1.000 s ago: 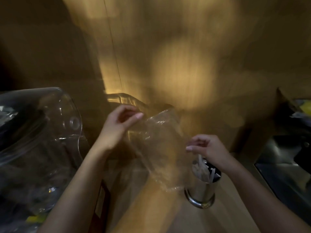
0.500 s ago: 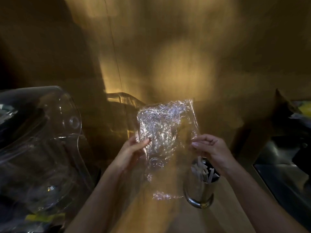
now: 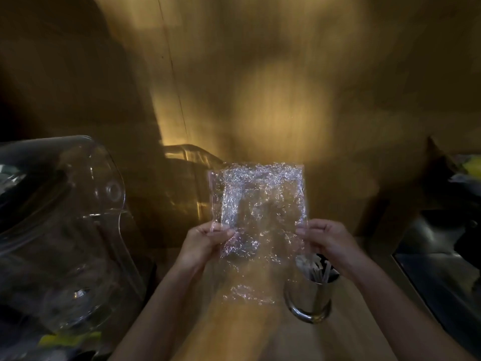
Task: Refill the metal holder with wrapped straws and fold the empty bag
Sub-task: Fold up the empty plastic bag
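Note:
A crinkled clear plastic bag (image 3: 260,204) is stretched flat and upright in front of me, nothing inside it. My left hand (image 3: 205,241) pinches its left edge and my right hand (image 3: 325,238) pinches its right edge, both about halfway down. Below my right hand a shiny metal holder (image 3: 309,298) stands on the wooden counter (image 3: 234,329), with white wrapped straws (image 3: 312,267) sticking out of its top. The bag's lower part hangs in front of the holder's left side.
A large clear plastic dome lid (image 3: 59,230) fills the left side. A second clear container (image 3: 190,178) stands behind the bag against the wooden wall. A steel sink (image 3: 442,261) lies at the right edge.
The bag went from loose and slanted to spread flat between both hands. My left hand dropped from the bag's top to its left edge; the right hand shifted slightly up.

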Motion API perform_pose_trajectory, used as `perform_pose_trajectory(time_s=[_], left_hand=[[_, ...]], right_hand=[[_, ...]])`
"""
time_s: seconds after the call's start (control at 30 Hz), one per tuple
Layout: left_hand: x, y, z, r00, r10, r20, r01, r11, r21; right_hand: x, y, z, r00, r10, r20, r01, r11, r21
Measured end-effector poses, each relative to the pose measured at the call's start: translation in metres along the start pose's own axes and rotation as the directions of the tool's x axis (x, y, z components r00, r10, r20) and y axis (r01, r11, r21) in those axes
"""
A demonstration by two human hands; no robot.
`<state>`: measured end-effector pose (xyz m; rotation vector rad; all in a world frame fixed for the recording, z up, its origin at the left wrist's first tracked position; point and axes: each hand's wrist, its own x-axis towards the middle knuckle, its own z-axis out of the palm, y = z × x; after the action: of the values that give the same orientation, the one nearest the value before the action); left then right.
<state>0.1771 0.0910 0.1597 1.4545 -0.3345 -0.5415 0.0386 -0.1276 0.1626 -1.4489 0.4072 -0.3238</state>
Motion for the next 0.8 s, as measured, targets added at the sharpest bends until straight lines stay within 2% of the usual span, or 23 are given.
perform_pose_trajectory(time_s=[0.1, 0.2, 0.5, 0.6, 0.7, 0.8], left_hand=[[-0.001, 0.002, 0.000, 1.000, 0.000, -0.018, 0.000, 1.000, -0.027], [-0.001, 0.001, 0.000, 1.000, 0.011, -0.026, -0.011, 1.000, 0.012], [-0.005, 0.006, -0.001, 0.995, 0.062, 0.080, -0.070, 0.993, 0.099], [-0.007, 0.006, -0.003, 0.994, 0.055, 0.092, -0.065, 0.992, 0.112], [-0.011, 0.006, -0.003, 0.984, 0.105, 0.144, -0.125, 0.982, 0.140], [-0.014, 0.004, -0.004, 0.980, 0.081, 0.184, -0.113, 0.980, 0.166]], right_hand=[[0.001, 0.004, -0.006, 0.999, 0.049, 0.006, -0.049, 0.997, -0.060], [0.001, 0.006, -0.011, 0.999, 0.031, -0.020, -0.033, 0.993, -0.113], [0.001, 0.016, -0.022, 0.991, 0.108, 0.076, -0.117, 0.986, 0.119], [0.001, 0.016, -0.024, 0.994, 0.069, 0.084, -0.076, 0.993, 0.089], [0.002, 0.020, -0.024, 0.996, 0.074, 0.057, -0.081, 0.987, 0.140], [0.000, 0.021, -0.023, 0.996, 0.066, 0.062, -0.071, 0.994, 0.084]])
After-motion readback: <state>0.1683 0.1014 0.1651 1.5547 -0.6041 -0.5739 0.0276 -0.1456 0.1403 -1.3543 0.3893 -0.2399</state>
